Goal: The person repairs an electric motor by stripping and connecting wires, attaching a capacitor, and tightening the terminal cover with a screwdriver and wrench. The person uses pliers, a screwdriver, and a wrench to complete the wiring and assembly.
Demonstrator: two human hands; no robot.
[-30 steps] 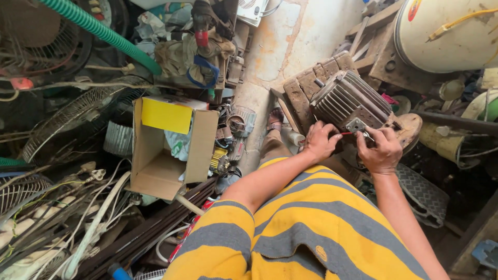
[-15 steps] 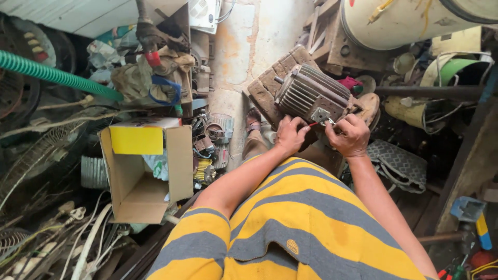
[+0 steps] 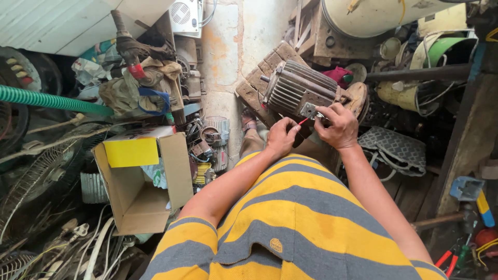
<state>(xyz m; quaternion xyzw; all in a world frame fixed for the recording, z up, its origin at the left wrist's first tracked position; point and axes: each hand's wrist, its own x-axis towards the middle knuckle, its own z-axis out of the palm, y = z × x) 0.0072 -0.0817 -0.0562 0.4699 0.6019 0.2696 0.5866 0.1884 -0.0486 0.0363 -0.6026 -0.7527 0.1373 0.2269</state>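
Ribbed grey electric motor lying on a wooden block at about one o'clock from frame centre, long axis running ten to four, terminal box on its near side right at the hands. Right hand closest, fingers curled and pressed on the terminal box at its eleven o'clock; left hand just beside at eight o'clock, pinching a thin red-handled tool angled toward the box. Tool tip and terminals hidden behind the knuckles; open cardboard box well apart at nine o'clock.
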